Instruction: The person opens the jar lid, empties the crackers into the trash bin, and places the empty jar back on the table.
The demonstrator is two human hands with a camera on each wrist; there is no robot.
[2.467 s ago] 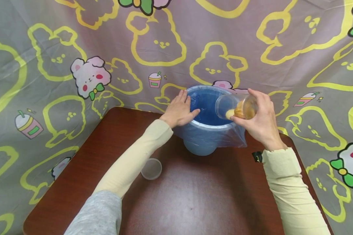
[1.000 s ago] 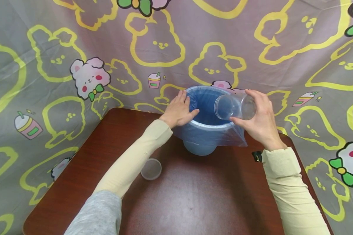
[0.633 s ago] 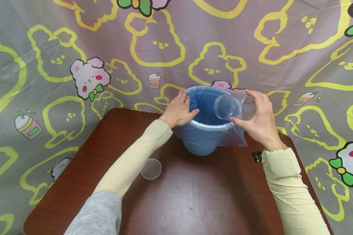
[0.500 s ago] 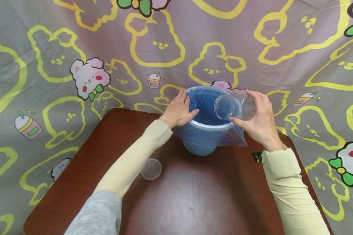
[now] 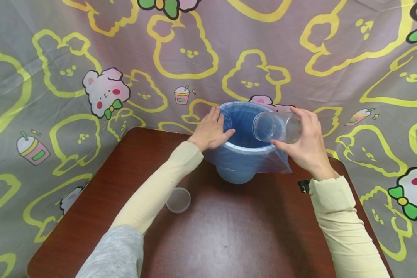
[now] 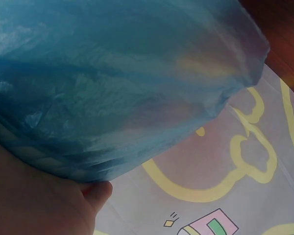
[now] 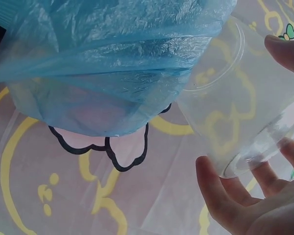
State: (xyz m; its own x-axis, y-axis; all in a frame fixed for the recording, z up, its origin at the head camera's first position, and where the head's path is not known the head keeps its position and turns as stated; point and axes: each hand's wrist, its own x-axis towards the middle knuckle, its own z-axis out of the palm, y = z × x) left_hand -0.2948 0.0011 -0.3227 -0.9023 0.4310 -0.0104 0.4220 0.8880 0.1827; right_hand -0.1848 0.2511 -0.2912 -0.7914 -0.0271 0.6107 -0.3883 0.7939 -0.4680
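Observation:
A blue bin (image 5: pixel 236 178), lined with a thin blue plastic bag (image 5: pixel 272 163), stands upright at the far side of the table. My left hand (image 5: pixel 209 130) rests on the bin's left rim with fingers extended and thumb reaching over the opening. In the left wrist view the bag (image 6: pixel 127 88) covers much of the frame, above that hand. With fingers and thumb around its base end, my right hand (image 5: pixel 310 143) holds a clear plastic cup (image 5: pixel 283 126) on its side. The cup's mouth points left over the bin's opening; nothing shows inside the cup.
A round translucent lid (image 5: pixel 178 200) lies on the brown table (image 5: pixel 226 239), beside my left forearm. A small black item (image 5: pixel 304 186) shows by my right cuff. Behind the table hangs a patterned cloth (image 5: pixel 191 46), close to the bin's back.
The yellow and brownish contents seen in the cup in the earliest frame are gone from it. Both hands have stayed nearly in place, with the cup still held sideways over the bin.

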